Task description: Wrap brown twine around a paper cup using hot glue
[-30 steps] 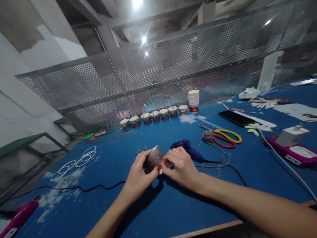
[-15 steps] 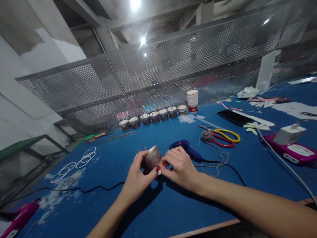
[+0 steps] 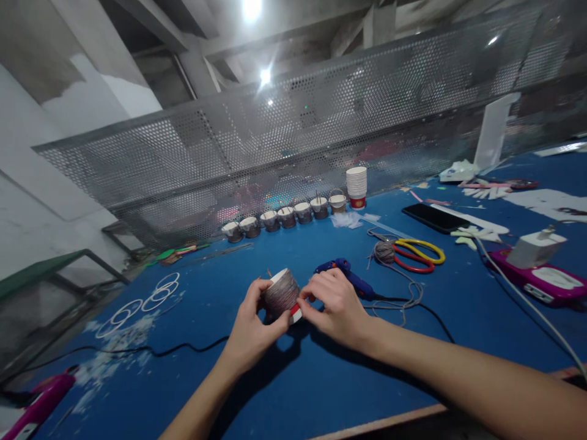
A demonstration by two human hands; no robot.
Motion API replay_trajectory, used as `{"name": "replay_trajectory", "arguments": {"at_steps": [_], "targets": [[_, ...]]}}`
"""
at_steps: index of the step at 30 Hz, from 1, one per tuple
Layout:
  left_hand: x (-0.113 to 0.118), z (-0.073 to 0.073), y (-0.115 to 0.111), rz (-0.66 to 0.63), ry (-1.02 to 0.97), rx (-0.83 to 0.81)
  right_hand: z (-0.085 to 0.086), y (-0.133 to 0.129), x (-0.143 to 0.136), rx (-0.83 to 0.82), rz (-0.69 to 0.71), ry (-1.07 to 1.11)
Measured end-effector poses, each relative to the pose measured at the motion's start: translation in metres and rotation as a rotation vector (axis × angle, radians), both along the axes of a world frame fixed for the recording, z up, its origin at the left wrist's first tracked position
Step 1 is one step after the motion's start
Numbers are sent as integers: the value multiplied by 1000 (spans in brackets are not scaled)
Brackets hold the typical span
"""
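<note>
Below the hands, the blue table (image 3: 275, 400) is stretching to its near edge, lower right. The right hand (image 3: 334, 305) is pinching narrowly, contents hidden, beside a blue glue gun (image 3: 361, 287); the left (image 3: 254, 324) is gripping a tilted yarn-wrapped paper cup (image 3: 281, 296), centre frame.

Over a blue desk (image 3: 183, 391), holds a tilted, yarn-wrapped paper cup (image 3: 280, 294) in the left hand (image 3: 253, 321), touches its side near the red band (image 3: 294, 310) with the right hand (image 3: 335, 304). Has a glue gun (image 3: 360, 286) just beyond, scissors (image 3: 406, 242) beside a yarn ball (image 3: 384, 252), and small cups (image 3: 286, 219) lined before a perforated metal screen (image 3: 275, 146).
</note>
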State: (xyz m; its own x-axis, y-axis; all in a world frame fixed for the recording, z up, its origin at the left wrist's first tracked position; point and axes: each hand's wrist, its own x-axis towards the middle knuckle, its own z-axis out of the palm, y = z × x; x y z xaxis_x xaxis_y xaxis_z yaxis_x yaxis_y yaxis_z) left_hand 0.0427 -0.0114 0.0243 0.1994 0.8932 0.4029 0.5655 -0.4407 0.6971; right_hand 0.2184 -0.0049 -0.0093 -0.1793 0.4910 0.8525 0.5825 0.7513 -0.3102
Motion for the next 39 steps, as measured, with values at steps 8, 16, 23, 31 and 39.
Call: {"name": "replay_trajectory", "arguments": {"at_steps": [8, 16, 23, 31, 39], "targets": [[-4, -3, 3, -11, -76, 31, 9, -6, 6, -436, 246, 263], [-2, -1, 2, -31, -133, 72, 9, -8, -1, -674, 332, 409], [-4, 0, 2, 27, -45, 133, 3, -9, -5, -525, 321, 293], [1, -1, 0, 109, -107, 99, -4, -5, -4, -319, 285, 209], [-2, 0, 7, 129, -252, -45, 17, 0, 14, -40, 164, 106]]}}
